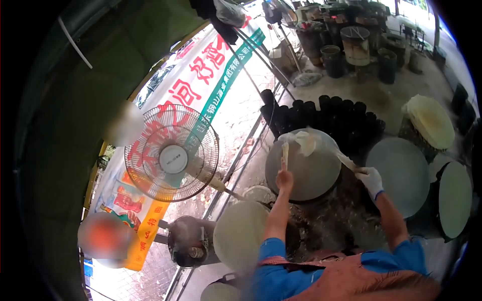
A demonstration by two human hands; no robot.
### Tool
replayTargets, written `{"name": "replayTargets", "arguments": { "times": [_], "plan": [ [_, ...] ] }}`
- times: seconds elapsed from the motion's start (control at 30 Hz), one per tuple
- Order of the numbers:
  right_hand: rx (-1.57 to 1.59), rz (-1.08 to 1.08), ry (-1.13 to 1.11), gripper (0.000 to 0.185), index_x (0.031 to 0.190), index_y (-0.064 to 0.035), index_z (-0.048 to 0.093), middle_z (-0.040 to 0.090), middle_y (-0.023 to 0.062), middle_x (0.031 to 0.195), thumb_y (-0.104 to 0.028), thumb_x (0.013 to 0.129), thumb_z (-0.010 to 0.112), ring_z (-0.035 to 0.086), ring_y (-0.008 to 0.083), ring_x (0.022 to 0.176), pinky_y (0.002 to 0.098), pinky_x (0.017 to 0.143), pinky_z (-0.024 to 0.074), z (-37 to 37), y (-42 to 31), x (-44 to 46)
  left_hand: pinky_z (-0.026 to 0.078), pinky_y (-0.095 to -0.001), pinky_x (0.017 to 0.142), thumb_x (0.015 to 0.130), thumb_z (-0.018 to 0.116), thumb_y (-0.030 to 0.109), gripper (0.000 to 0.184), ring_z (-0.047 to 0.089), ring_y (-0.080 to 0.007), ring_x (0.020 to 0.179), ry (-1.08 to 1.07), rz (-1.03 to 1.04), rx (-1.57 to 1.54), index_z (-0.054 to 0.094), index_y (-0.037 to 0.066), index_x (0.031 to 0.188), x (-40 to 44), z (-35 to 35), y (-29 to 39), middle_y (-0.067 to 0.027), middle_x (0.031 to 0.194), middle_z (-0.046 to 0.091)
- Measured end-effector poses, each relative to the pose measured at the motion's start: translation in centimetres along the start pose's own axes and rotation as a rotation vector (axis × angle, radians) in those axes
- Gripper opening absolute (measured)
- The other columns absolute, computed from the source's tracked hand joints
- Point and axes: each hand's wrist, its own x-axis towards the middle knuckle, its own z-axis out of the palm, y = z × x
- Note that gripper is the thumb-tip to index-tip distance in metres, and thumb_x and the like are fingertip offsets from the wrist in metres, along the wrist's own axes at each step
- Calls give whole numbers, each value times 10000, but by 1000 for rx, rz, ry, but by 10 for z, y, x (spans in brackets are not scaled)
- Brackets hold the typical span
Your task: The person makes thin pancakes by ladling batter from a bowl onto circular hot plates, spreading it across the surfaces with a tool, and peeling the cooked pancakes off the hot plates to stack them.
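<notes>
Just over the near-left part of a round griddle [307,173], my bare left hand [284,179] is closed around a narrow, flat wooden scraper [285,154] that points away from me. My right hand [370,180], in a white glove, grips the near end of a long pale stick [345,159] beyond the griddle's right rim. The stick slants up and left over the griddle. Close to its far end lies a crumpled whitish piece [305,143], perhaps dough or thin pancake. Whether the stick touches the griddle I cannot tell.
Left are a standing fan [173,159], a round pale lid or board [241,236] and a metal drum [193,241]. Right stand a grey disc [397,175], a pale round top [455,199] and a stack of pale sheets [430,122]. Black cylinders [346,118] line the griddle's far side.
</notes>
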Motion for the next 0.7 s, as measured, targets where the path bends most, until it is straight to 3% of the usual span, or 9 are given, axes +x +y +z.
{"name": "replayTargets", "arguments": {
  "times": [0.07, 0.2, 0.27, 0.3, 0.4, 0.47, 0.53, 0.63, 0.7],
  "plan": [
    [483, -82, 210, 241, 976, 1, 692, 708, 98, 886, -138, 786, 641, 644, 115, 834, 256, 755, 482, 52, 11, 17, 489, -479, 790, 807, 482, 86, 693, 613, -425, 880, -13, 34, -34, 276, 265, 1444, 9, -6, 3, -234, 1055, 617],
    [-681, -307, 259, 203, 809, -101, 695, 654, 184, 810, -290, 805, 621, 646, 310, 781, 386, 692, 500, 89, 39, 63, 501, -433, 830, 804, 479, 55, 703, 595, -404, 998, 102, 59, -349, 262, 210, 1454, 30, -32, 17, -244, 1246, 534],
    [-654, -322, 268, 196, 775, -95, 684, 646, 183, 740, -269, 809, 599, 638, 345, 687, 408, 654, 509, 71, 52, 83, 516, -407, 791, 812, 465, 86, 680, 628, -370, 958, 339, 236, -525, 271, 206, 1453, 35, -70, 11, -215, 1301, 505],
    [-243, -216, 193, 186, 831, -112, 697, 652, 186, 806, -266, 799, 598, 641, 333, 720, 387, 685, 510, 83, 52, 87, 524, -394, 772, 816, 458, 102, 670, 644, -353, 938, 445, 333, -625, 276, 204, 1453, 36, -86, 13, -201, 1329, 491],
    [259, 32, 131, 251, 964, -109, 710, 669, 182, 934, -232, 770, 608, 661, 286, 811, 331, 771, 510, 142, 20, 89, 488, -329, 840, 769, 485, -1, 724, 589, -272, 1096, 191, 359, -687, 274, 110, 1453, -1, -106, -26, -179, 1405, 423],
    [-480, -160, 72, 249, 967, -81, 706, 680, 166, 940, -207, 769, 624, 668, 248, 863, 324, 783, 509, 153, -22, 91, 421, -323, 938, 767, 488, -33, 714, 500, -267, 1204, -52, 229, -644, 275, 56, 1442, -41, -65, -79, -180, 1424, 396],
    [-645, -300, 177, 253, 982, -61, 699, 673, 187, 940, -184, 772, 630, 675, 231, 867, 315, 782, 515, 114, -45, 82, 343, -310, 1027, 785, 494, -35, 683, 415, -263, 1292, -226, 118, -509, 279, 14, 1431, -97, -47, -119, -182, 1439, 371],
    [254, -95, 15, 235, 959, -9, 699, 706, 101, 921, -178, 816, 622, 682, 227, 825, 314, 759, 523, 91, 66, 111, 325, -313, 1042, 797, 538, 0, 682, 400, -275, 1303, -126, 200, -477, 287, 21, 1431, -164, -61, -148, -185, 1430, 381],
    [301, -7, 117, 271, 979, -11, 699, 703, 152, 910, -173, 786, 600, 685, 207, 820, 317, 764, 518, 152, 16, 62, 325, -316, 1041, 793, 557, 13, 689, 400, -286, 1302, -141, 134, -540, 290, 13, 1428, -195, -68, -154, -191, 1421, 390]
  ]
}}
